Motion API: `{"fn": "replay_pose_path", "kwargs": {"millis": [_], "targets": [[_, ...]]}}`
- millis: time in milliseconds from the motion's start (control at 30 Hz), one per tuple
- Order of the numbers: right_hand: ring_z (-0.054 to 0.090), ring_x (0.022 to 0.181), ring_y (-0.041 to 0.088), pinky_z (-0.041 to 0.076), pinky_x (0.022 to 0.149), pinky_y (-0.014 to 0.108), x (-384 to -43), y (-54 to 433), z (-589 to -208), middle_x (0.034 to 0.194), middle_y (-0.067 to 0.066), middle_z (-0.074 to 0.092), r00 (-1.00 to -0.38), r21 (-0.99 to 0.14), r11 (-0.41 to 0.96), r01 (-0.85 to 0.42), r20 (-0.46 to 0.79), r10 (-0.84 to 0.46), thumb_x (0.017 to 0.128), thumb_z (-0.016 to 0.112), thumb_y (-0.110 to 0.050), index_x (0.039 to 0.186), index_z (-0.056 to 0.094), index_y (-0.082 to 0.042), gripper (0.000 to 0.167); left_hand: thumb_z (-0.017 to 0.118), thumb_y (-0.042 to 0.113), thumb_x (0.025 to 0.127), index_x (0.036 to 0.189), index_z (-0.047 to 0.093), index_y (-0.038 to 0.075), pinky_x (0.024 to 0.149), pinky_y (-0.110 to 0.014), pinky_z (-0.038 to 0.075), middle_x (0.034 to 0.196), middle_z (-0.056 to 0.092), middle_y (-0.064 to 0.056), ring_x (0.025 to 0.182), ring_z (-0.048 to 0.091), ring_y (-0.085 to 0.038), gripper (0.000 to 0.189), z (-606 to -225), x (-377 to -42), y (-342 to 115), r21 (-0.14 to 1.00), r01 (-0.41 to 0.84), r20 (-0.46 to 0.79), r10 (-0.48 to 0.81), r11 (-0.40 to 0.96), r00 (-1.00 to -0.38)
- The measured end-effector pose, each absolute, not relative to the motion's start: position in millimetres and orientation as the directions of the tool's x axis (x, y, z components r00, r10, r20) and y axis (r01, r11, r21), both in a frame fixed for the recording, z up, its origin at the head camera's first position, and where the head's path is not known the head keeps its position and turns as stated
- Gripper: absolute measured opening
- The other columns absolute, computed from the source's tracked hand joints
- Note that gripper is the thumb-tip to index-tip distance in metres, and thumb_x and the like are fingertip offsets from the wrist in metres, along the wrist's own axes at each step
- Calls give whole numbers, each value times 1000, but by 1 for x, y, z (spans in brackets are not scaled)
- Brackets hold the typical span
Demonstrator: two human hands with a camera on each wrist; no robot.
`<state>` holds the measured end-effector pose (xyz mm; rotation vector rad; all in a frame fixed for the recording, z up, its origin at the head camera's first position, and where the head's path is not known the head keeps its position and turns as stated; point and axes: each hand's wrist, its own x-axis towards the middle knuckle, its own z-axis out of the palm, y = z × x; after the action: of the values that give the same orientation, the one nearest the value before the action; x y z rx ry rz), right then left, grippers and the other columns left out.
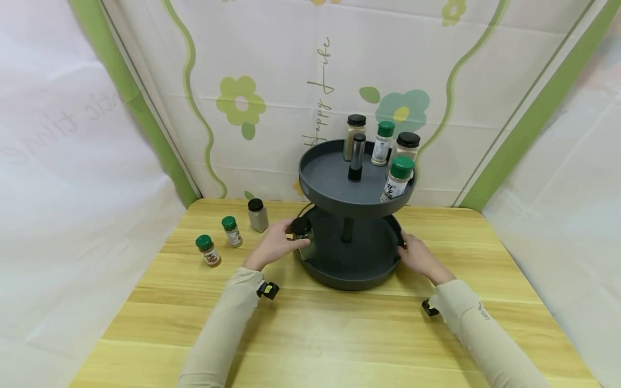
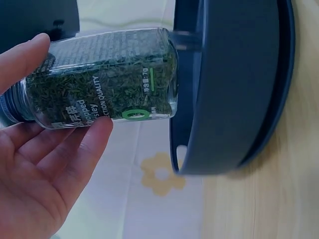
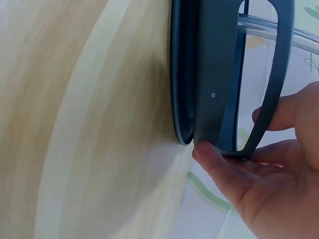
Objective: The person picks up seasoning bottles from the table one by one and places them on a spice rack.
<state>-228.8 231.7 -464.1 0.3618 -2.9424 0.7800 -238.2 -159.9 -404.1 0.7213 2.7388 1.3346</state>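
Observation:
A two-tier dark grey round rack [image 1: 356,281] stands on the wooden table. My left hand [image 1: 275,246] holds a clear glass jar [image 2: 114,84] of chopped parsley with a black lid, thumb on one side and fingers on the other. The jar is at the left rim of the lower tier, its base close to the tray wall [image 2: 234,89]. On the opposite side my right hand [image 1: 420,257] grips the lower tier's rim at its cut-out handle [image 3: 276,74]. In the right wrist view one finger reaches through that opening.
Several spice jars stand on the upper tier [image 1: 335,196], among them a green-capped jar [image 1: 397,178] at its front right. Left of the rack, two green-capped jars [image 1: 208,251] and a black-capped jar [image 1: 259,216] stand on the table. A printed curtain [image 1: 271,48] hangs behind.

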Motion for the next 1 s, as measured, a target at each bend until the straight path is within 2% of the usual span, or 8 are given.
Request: {"fn": "replay_pose_path", "kwargs": {"millis": [133, 333, 433, 533, 600, 733, 900, 1000], "targets": [[52, 106, 49, 44, 88, 56, -229, 232, -465, 129, 43, 37, -970, -479, 844, -241, 129, -204, 95, 46, -5, 136, 25, 23, 54, 73, 39, 82, 138, 47, 4, 86, -40, 48, 125, 58, -11, 107, 57, -23, 71, -403, -237, -145, 721, 399, 171, 413, 566, -894], [49, 109, 51, 42, 90, 57, -228, 231, -463, 130, 44, 36, -974, -481, 846, -228, 122, -193, 95, 45, -5, 137, 25, 23, 54, 73, 37, 83, 133, 51, 6, 64, -33, 48, 99, 64, -6, 72, 58, -18, 63, -402, -238, -125, 684, 439, 166, 461, 583, -872], [48, 110, 52, 41, 91, 58, -227, 230, -462, 130, 44, 36, -976, -480, 849, -220, 114, -188, 95, 45, -5, 137, 24, 23, 54, 73, 37, 83, 131, 53, 7, 61, -28, 47, 94, 63, -3, 66, 55, -11, 60, -405, -239, -117, 648, 466, 174, 479, 602, -860], [47, 111, 52, 41, 91, 58, -226, 229, -462, 130, 44, 36, -977, -477, 852, -214, 107, -185, 95, 45, -5, 137, 24, 22, 54, 72, 38, 84, 132, 51, 5, 64, -27, 48, 98, 63, -3, 68, 56, -10, 62, -409, -239, -109, 637, 474, 165, 494, 608, -854], [48, 111, 51, 41, 91, 57, -227, 229, -463, 130, 43, 36, -977, -476, 853, -215, 108, -186, 95, 45, -5, 138, 24, 22, 54, 71, 38, 84, 135, 48, 2, 66, -30, 49, 99, 64, -7, 68, 58, -14, 66, -410, -237, -104, 650, 463, 142, 502, 603, -853], [49, 109, 51, 42, 90, 57, -228, 230, -464, 131, 44, 35, -976, -474, 853, -220, 107, -192, 96, 45, -5, 138, 24, 22, 55, 70, 40, 84, 137, 46, 2, 75, -34, 50, 112, 63, -11, 85, 63, -21, 69, -410, -233, -93, 646, 447, 101, 511, 618, -853], [49, 109, 51, 43, 89, 57, -228, 231, -465, 132, 44, 34, -977, -481, 851, -210, 81, -196, 96, 43, -7, 139, 21, 21, 56, 71, 41, 83, 135, 50, 5, 87, -39, 48, 123, 59, -10, 108, 58, -27, 66, -413, -230, -81, 609, 462, 80, 530, 644, -844], [49, 109, 51, 43, 89, 57, -228, 231, -464, 131, 44, 34, -977, -480, 852, -211, 82, -195, 96, 43, -7, 139, 21, 22, 56, 72, 42, 82, 130, 54, 7, 84, -37, 50, 118, 62, -7, 104, 59, -25, 62, -415, -230, -74, 592, 468, 67, 538, 656, -840]]}}
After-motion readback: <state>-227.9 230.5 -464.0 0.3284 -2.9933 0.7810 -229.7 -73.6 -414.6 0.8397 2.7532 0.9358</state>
